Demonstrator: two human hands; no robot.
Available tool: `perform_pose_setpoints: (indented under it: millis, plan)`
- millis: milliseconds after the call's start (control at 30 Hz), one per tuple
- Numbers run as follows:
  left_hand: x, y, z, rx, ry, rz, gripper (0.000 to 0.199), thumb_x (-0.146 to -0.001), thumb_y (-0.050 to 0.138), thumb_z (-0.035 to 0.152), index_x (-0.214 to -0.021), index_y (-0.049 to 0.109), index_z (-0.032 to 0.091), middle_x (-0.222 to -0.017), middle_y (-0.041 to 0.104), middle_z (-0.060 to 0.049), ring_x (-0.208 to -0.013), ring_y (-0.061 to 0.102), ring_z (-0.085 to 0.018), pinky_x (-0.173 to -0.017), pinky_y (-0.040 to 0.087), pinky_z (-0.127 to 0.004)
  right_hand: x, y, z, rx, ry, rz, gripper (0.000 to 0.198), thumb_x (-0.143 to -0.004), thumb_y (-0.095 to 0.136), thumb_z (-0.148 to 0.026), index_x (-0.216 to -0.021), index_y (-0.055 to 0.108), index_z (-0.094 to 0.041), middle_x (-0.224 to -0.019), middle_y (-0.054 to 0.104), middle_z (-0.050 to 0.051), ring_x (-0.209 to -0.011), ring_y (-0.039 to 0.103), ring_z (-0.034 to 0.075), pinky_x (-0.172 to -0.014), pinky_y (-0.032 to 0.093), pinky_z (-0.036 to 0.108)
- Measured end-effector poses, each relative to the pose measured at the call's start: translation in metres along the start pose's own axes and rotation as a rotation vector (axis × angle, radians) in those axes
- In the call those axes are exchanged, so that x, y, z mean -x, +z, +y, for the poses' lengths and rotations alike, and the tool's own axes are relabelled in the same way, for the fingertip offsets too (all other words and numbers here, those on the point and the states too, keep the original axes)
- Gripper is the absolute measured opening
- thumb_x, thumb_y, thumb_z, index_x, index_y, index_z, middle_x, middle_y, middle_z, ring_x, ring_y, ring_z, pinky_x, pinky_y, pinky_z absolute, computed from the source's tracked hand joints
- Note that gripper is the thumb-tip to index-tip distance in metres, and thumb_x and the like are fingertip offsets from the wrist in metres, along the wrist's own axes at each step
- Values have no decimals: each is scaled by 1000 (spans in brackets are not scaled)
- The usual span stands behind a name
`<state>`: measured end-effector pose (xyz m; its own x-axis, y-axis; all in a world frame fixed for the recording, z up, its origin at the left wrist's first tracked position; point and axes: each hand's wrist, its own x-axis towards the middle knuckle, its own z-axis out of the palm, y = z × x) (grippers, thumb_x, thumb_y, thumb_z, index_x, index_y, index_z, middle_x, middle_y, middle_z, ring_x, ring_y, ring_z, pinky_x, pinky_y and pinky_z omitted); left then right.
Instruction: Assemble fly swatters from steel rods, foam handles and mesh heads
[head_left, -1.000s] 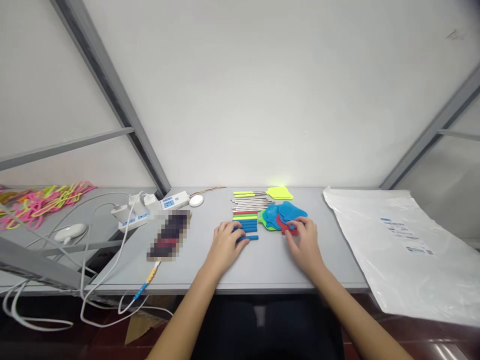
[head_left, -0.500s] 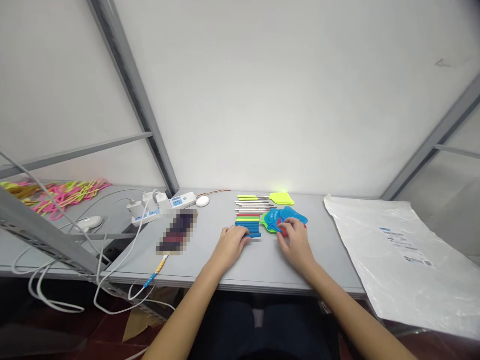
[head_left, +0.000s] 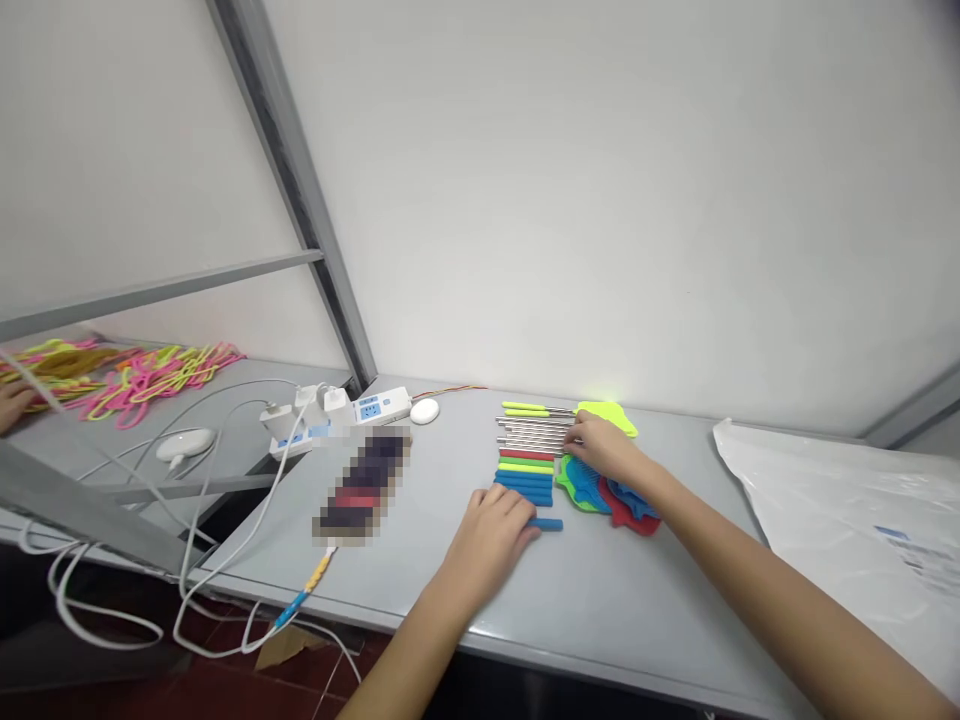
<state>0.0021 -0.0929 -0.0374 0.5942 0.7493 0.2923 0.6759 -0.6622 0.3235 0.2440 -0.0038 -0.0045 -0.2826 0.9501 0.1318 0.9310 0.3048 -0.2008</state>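
My left hand (head_left: 491, 535) rests on the tabletop with curled fingers around one end of a blue handle tube (head_left: 547, 524). That tube lies apart, just in front of a row of blue tubes (head_left: 525, 488) with yellow, green and red ones behind. My right hand (head_left: 602, 446) reaches over to the thin metal rods (head_left: 529, 434), its fingertips pinched at the right end of a rod. Beneath that wrist lie fly swatter heads in green, blue and red (head_left: 636, 512). A yellow-green fly swatter head (head_left: 616, 414) is partly behind the right hand.
A white plastic mailer bag (head_left: 817, 520) covers the right end of the table. Left of the tubes are a pixelated phone-like object (head_left: 364, 487), a white round disc (head_left: 424, 411), a power strip (head_left: 381, 406) and cables. Another person's hand (head_left: 13, 403) is near colourful cords (head_left: 165, 375).
My right hand has moved from the swatter heads up to the metal rods. My left hand has drawn nearer, with one blue tube separated from the row. The view has shifted right.
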Motion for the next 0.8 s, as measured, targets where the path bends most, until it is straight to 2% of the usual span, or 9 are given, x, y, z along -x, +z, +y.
perform_pose_setpoints:
  millis: [267, 433, 533, 800]
  plan:
    - [0, 2, -2, 51, -61, 21, 5, -91, 57, 26, -95, 59, 24, -104, 59, -2, -98, 47, -21, -80, 35, -37, -28, -4, -9, 58, -65, -162, 13, -79, 62, -29, -84, 73, -23, -89, 62, 4, -74, 57, 15, -62, 35, 24]
    - [1, 5, -5, 81, -74, 34, 6, -90, 58, 27, -95, 60, 24, -109, 57, -3, -98, 47, -21, -82, 36, -38, -26, -12, -15, 84, -103, -198, 10, -77, 62, -26, -77, 72, -24, -88, 65, 3, -72, 58, 15, -63, 35, 25]
    - [0, 7, -7, 78, -79, 37, 7, -89, 60, 27, -95, 60, 25, -112, 57, -3, -100, 47, -21, -85, 36, -40, -25, -12, -20, 114, -124, -212, 5, -73, 66, -24, -72, 71, -24, -83, 67, 3, -71, 58, 16, -68, 36, 27]
    - [-2, 3, -7, 49, -67, 44, 8, -86, 62, 29, -90, 59, 23, -139, 45, -6, -124, 40, -29, -100, 35, -53, -32, -2, -25, 178, -195, -176, 8, -65, 65, -12, -62, 65, -20, -72, 65, 4, -64, 57, 16, -75, 33, 33]
